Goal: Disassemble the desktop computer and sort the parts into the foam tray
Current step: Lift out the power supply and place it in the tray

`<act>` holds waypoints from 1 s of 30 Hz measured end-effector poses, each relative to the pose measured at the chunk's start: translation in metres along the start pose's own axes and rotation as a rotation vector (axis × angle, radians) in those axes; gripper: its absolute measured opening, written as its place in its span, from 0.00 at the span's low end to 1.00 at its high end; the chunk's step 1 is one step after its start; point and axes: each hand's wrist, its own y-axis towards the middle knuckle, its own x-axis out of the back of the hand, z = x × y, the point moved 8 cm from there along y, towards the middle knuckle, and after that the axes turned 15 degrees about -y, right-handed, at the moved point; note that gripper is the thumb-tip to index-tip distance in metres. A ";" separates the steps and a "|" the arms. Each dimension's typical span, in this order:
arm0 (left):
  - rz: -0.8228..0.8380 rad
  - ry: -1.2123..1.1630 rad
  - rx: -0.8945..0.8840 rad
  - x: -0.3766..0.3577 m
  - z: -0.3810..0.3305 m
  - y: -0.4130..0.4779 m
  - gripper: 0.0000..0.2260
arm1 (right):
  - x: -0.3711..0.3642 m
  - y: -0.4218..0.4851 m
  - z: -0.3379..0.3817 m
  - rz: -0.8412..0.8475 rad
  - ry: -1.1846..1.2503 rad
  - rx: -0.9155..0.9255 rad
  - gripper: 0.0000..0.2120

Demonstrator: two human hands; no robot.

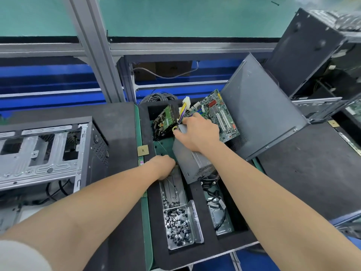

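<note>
The stripped computer case (pixel 48 153) sits left of our left hand (pixel 163 166). Over the foam tray (pixel 195 255), our right hand (pixel 198 133) clamps the power supply (pixel 186 159) at its cable end, likely steering it into a pocket. The left hand's fingers are hidden beneath it, so we cannot tell their grip.

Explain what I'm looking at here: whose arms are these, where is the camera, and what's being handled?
No machine here: a person works bare-handed, filmed by one camera on their head, looking down. The right grip is the right hand, curled over the end of a grey power supply tilted in the black foam tray. The left grip reaches down beside it; its fingers are hidden. The tray also holds a motherboard, a hard drive and a clear box of screws. An opened computer case stands at left.
</note>
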 end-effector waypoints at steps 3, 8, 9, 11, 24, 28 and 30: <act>-0.053 0.025 0.010 -0.002 0.000 0.002 0.14 | -0.002 0.001 -0.008 0.006 -0.001 -0.018 0.25; -0.107 0.042 0.062 -0.006 -0.002 0.013 0.13 | -0.004 0.002 -0.009 -0.004 -0.002 -0.015 0.25; -0.110 0.026 0.079 -0.005 -0.002 0.015 0.13 | -0.004 0.002 -0.009 -0.003 -0.004 -0.015 0.25; -0.094 -0.008 0.115 -0.002 0.001 0.018 0.14 | -0.006 0.002 -0.009 0.004 -0.008 -0.015 0.25; 0.128 -0.024 0.023 -0.007 -0.010 0.006 0.11 | -0.008 0.002 -0.005 -0.030 0.009 -0.012 0.22; 0.130 -0.028 0.006 -0.007 -0.011 0.001 0.13 | -0.008 0.003 -0.002 -0.028 -0.015 -0.009 0.23; 0.124 -0.020 -0.013 -0.007 -0.013 -0.001 0.13 | -0.008 0.003 -0.002 -0.029 -0.011 -0.011 0.22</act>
